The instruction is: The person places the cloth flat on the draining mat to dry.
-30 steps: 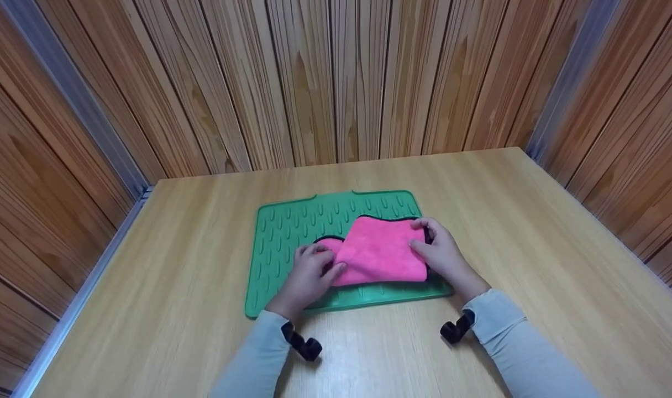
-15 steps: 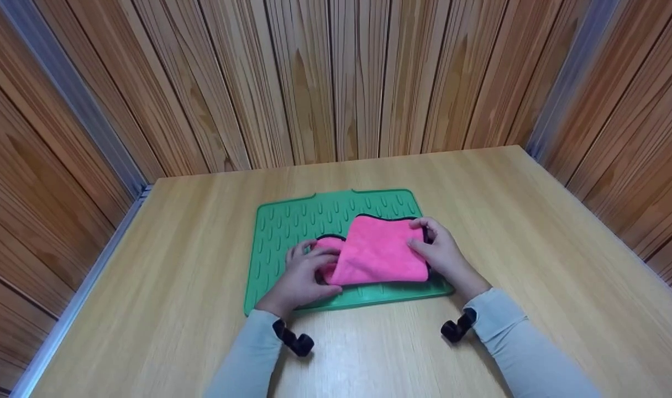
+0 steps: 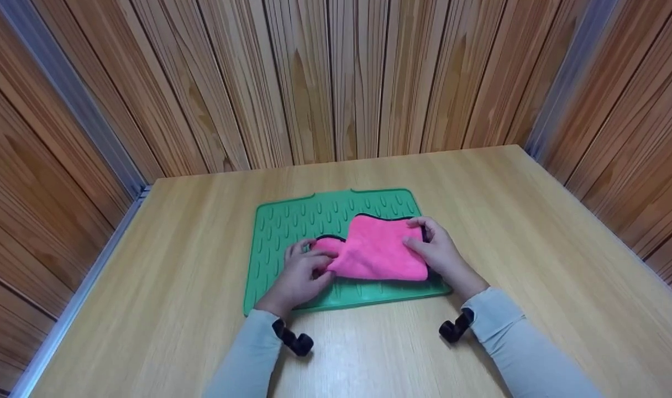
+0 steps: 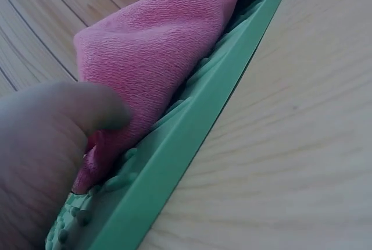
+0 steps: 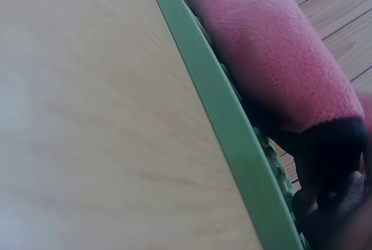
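Observation:
A pink cloth (image 3: pixel 377 251) with dark edging lies folded over the green mat (image 3: pixel 278 232), its right part raised somewhat off the ribbed surface. At the cloth's left end, my left hand (image 3: pixel 300 276) pinches the fabric between thumb and fingers. In the left wrist view the thumb (image 4: pixel 99 107) lies against the pink cloth (image 4: pixel 151 52). My right hand (image 3: pixel 438 249) grips the right edge, thumb on the near face and fingers over the dark border. The right wrist view shows the black edging (image 5: pixel 334 139); most of that hand is out of frame.
The mat lies on a light wooden table (image 3: pixel 176 265). Wood-panelled walls (image 3: pixel 308 83) enclose the table at the back and sides. Dark bands with small black pieces (image 3: pixel 300 344) sit on both wrists.
My left hand first spread and shifted left, then its thumb drew in on the cloth's left part. The cloth's lower left fold has changed shape slightly. The right hand barely moved.

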`<act>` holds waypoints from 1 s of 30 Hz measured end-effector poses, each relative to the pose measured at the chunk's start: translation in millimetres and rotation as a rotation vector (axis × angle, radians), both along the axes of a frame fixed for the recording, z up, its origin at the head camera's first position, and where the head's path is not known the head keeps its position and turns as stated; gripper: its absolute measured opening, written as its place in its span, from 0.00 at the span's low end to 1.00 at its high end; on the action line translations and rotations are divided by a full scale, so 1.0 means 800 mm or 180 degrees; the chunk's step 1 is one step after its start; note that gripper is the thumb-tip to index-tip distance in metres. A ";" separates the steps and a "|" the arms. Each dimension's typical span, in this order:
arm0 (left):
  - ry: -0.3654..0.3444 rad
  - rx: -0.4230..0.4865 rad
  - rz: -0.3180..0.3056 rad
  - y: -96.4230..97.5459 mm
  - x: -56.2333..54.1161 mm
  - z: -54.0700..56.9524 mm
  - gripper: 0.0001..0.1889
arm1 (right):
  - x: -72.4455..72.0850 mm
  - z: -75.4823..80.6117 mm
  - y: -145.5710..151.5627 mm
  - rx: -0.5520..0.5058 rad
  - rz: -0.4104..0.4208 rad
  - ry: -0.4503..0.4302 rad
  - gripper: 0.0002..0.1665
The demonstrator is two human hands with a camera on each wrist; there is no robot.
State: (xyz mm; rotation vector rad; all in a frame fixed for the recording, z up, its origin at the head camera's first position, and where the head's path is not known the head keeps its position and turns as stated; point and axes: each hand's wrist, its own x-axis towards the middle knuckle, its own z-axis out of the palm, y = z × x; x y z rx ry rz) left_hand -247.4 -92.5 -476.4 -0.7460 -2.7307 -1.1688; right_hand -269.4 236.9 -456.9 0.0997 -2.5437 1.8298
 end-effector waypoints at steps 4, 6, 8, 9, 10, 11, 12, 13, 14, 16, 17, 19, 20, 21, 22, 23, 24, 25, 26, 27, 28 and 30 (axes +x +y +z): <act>0.0184 0.0068 0.0037 0.001 -0.002 0.001 0.12 | -0.001 0.003 -0.001 -0.0230 -0.0181 -0.0155 0.28; 0.0121 0.0173 0.0121 0.000 -0.002 0.003 0.10 | -0.002 0.005 0.000 -0.0390 -0.0315 -0.0247 0.29; 0.0043 0.0279 0.0214 0.000 -0.002 0.006 0.09 | -0.002 0.006 0.003 -0.0524 -0.0413 -0.0307 0.30; 0.0016 0.0317 0.0257 0.000 -0.003 0.008 0.09 | -0.003 0.006 0.004 -0.0580 -0.0442 -0.0329 0.30; -0.0008 0.0349 0.0308 0.000 -0.002 0.010 0.09 | -0.003 0.007 0.005 -0.0628 -0.0474 -0.0350 0.31; -0.0007 0.0374 0.0339 0.000 -0.002 0.013 0.09 | -0.004 0.007 0.005 -0.0671 -0.0497 -0.0360 0.30; 0.0019 0.0394 0.0374 0.001 -0.002 0.016 0.10 | -0.004 0.008 0.006 -0.0692 -0.0509 -0.0353 0.31; 0.0030 0.0427 0.0413 0.001 -0.001 0.019 0.10 | -0.004 0.008 0.005 -0.0715 -0.0525 -0.0353 0.31; 0.0027 0.0455 0.0453 0.000 -0.001 0.022 0.10 | -0.004 0.009 0.005 -0.0753 -0.0529 -0.0351 0.30; -0.0002 0.0517 0.0544 -0.001 0.000 0.027 0.10 | -0.003 0.011 0.001 -0.0850 -0.0555 -0.0344 0.29; -0.0039 0.0556 0.0572 -0.002 0.000 0.030 0.10 | -0.002 0.012 0.000 -0.0922 -0.0555 -0.0352 0.29; -0.0150 0.0630 0.0640 -0.004 0.001 0.037 0.09 | -0.001 0.015 -0.002 -0.1072 -0.0557 -0.0392 0.29; -0.0193 0.0643 0.0674 -0.005 0.001 0.040 0.09 | 0.000 0.017 -0.002 -0.1136 -0.0559 -0.0411 0.28; -0.0215 0.0662 0.0698 -0.006 0.001 0.044 0.09 | 0.001 0.019 -0.002 -0.1181 -0.0573 -0.0434 0.28; -0.0242 0.0688 0.0716 -0.007 0.002 0.049 0.09 | 0.001 0.021 -0.002 -0.1228 -0.0580 -0.0462 0.27; -0.0280 0.0710 0.0737 -0.008 0.002 0.052 0.09 | 0.002 0.023 -0.002 -0.1269 -0.0587 -0.0485 0.26; -0.0312 0.0737 0.0757 -0.009 0.003 0.056 0.09 | 0.002 0.025 -0.002 -0.1301 -0.0594 -0.0504 0.25; -0.0345 0.0754 0.0772 -0.010 0.003 0.059 0.09 | 0.003 0.027 -0.002 -0.1339 -0.0599 -0.0518 0.24; -0.0351 0.0754 0.0783 -0.011 0.004 0.061 0.10 | 0.003 0.028 -0.002 -0.1376 -0.0602 -0.0520 0.22; -0.0371 0.0766 0.0794 -0.011 0.004 0.063 0.10 | 0.004 0.029 -0.003 -0.1413 -0.0598 -0.0521 0.21; -0.0403 0.0778 0.0806 -0.012 0.005 0.066 0.10 | 0.004 0.030 -0.003 -0.1448 -0.0595 -0.0512 0.20; -0.0434 0.0766 0.0834 -0.012 0.006 0.069 0.10 | 0.005 0.030 -0.005 -0.1487 -0.0589 -0.0460 0.19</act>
